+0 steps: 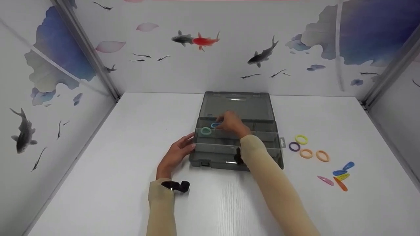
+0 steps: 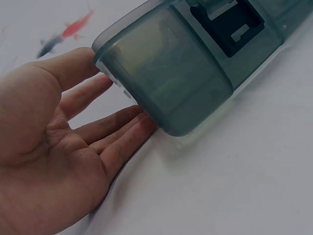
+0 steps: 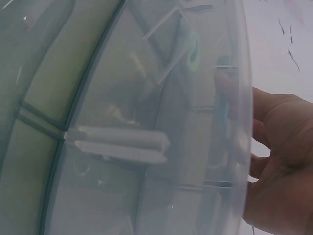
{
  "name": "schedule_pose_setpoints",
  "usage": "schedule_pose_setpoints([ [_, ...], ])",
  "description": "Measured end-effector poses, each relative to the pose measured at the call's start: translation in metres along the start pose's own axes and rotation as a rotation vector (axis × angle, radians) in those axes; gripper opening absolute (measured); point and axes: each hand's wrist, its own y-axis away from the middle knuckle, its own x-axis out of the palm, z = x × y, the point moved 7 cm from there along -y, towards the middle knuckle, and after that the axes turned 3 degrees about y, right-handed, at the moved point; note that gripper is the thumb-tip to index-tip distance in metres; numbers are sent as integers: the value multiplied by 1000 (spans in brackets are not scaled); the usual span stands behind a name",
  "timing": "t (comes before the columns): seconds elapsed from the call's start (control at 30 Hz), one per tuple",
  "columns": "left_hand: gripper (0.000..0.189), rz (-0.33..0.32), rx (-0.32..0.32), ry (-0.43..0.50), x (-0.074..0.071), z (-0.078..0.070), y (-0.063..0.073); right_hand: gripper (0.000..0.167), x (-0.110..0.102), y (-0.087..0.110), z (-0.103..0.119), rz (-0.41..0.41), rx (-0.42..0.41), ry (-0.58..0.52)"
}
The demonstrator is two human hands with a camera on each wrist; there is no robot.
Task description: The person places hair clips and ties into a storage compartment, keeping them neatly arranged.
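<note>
A grey translucent compartment box (image 1: pixel 226 156) lies on the table, its lid (image 1: pixel 236 106) folded back. My right hand (image 1: pixel 232 124) reaches into the back row and pinches a blue hair tie (image 1: pixel 215 125) at the left end; the box wall blurs its fingertips in the right wrist view. In the row in front, a green hair tie (image 1: pixel 206 131) sits at the left. My left hand (image 1: pixel 177 152) rests against the box's left side. In the left wrist view its fingers (image 2: pixel 124 142) are extended, touching the side and lower edge near the front corner.
Right of the box lie a yellow hair tie (image 1: pixel 301 139), a purple one (image 1: pixel 294 146) and two orange ones (image 1: pixel 306 153). Nearer the front right are several snap hair clips, among them a pink clip (image 1: pixel 325 180) and an orange clip (image 1: pixel 340 184). Printed panels enclose the table.
</note>
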Motion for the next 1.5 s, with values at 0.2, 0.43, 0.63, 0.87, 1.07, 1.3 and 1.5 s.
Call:
schedule_pose_setpoints([
  [0.2, 58, 4, -9, -11, 4, -3, -1, 48, -4, 3, -4, 52, 4, -32],
  [0.43, 57, 6, -13, -25, 6, -6, -3, 48, -21, 10, 1, 67, -6, -108],
  [0.63, 56, -11, -17, -51, 3, -4, -3, 43, -36, 22, 16, 65, -110, -57],
  [0.87, 56, -9, 1, -40, 1, -3, -4, 47, -57, 47, 24, 43, -238, -56],
  [1.07, 57, 10, 13, -10, 2, -3, -2, 49, -82, 78, 17, -35, -297, -116],
  [1.3, 59, 9, 12, -27, -1, -2, 1, 51, -102, 108, -7, -109, -297, -208],
  [1.5, 58, 5, 14, -29, 1, -2, 0, 52, -109, 127, -44, -158, -237, -257],
])
